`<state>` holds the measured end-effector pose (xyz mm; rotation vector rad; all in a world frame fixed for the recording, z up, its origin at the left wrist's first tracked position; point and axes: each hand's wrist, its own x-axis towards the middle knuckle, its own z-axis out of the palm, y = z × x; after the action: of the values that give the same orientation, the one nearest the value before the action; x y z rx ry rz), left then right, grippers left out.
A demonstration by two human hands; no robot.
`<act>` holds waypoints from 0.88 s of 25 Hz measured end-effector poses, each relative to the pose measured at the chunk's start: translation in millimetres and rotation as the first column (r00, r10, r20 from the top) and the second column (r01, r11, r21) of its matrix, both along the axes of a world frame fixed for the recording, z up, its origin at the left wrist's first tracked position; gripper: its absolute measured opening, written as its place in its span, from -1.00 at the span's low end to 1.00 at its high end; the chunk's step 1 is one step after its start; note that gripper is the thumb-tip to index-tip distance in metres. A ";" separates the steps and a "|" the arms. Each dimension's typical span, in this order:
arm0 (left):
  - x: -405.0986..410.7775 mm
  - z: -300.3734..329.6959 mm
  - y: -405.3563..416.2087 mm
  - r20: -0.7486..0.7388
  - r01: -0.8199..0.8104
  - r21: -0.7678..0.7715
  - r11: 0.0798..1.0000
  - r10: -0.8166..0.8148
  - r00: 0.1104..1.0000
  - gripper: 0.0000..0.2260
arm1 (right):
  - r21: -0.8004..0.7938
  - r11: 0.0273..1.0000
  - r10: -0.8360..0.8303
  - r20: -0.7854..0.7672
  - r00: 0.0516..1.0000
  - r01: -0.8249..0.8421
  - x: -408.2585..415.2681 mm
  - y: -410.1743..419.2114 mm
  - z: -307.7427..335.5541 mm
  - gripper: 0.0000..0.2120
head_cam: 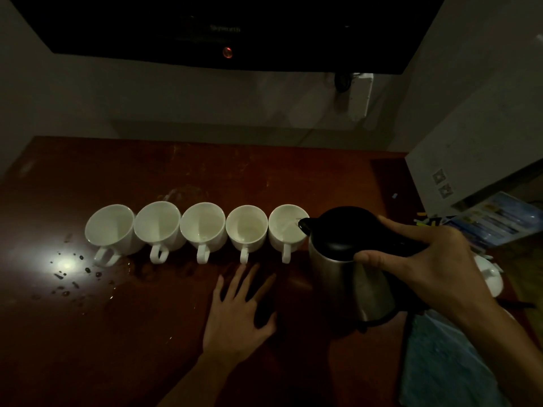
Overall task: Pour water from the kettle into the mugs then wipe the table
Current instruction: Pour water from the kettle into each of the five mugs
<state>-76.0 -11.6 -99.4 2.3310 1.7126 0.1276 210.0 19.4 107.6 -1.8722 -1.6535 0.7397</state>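
1. Head view: five white mugs (202, 229) stand in a row on a dark red table (117, 333).
2. The right hand (426, 259) grips a steel kettle (349, 268) by its black handle, tilted, spout over the rightmost mug (288, 227).
3. The left hand (238, 312) lies flat on the table, fingers spread.
4. Water drops (73, 277) lie at left.

Kettle handle (402, 242) under the right hand (435, 259); blue cloth (440, 362) (cut by the bottom edge).
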 end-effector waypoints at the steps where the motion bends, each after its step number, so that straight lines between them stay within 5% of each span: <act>1: -0.1 -0.4 -0.2 -0.002 0.001 -0.002 1.000 -0.001 1.000 -0.32 | -0.005 1.000 0.000 -0.003 1.000 0.000 -0.1 0.4 -0.4 -0.14; 22: 0.4 0.3 0.0 -0.016 0.003 -0.006 1.000 -0.003 1.000 -0.33 | -0.014 1.000 -0.006 0.006 1.000 0.006 -2.5 2.0 1.2 -0.13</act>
<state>-75.6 -11.6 -99.1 2.3369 1.7144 0.1030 207.5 21.4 108.8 -1.8897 -1.6492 0.7457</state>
